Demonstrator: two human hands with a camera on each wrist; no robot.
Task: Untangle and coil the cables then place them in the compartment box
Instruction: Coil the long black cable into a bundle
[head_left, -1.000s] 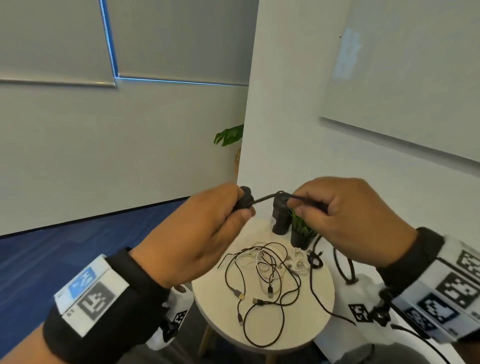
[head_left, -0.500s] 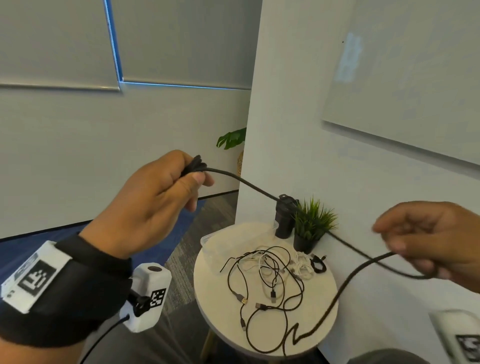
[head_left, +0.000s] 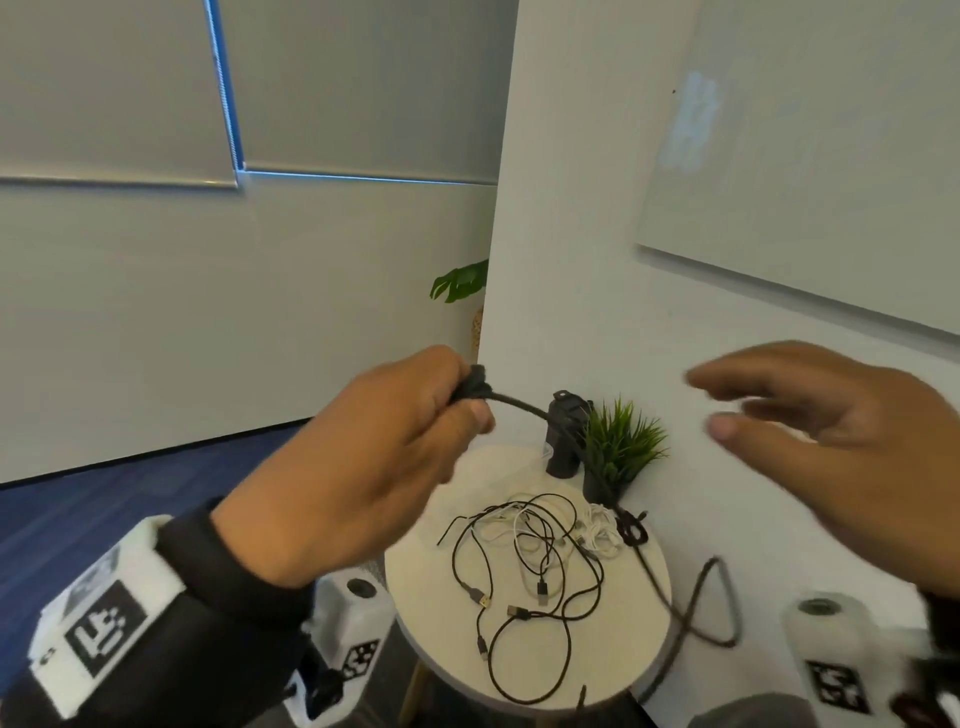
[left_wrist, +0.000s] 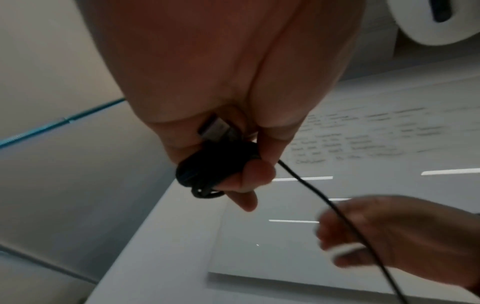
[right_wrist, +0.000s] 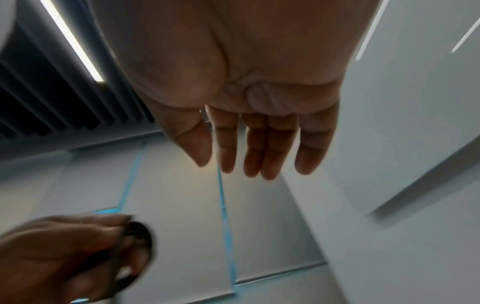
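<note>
The compartment box is hidden behind the left hand (head_left: 363, 467), whose fingers clamp a coiled black cable (left_wrist: 207, 166). Its loose tail trails past the empty right hand (head_left: 831, 441), fingers spread.

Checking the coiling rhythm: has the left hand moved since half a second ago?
Yes. The left hand dropped and swung right, toward the small potted plant.

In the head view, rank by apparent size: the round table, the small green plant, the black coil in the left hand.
1. Table, clearly largest.
2. Plant.
3. Coil, smallest as seen; the left hand covers part of it and it is nearer the camera, so its true size is unsure.
</note>
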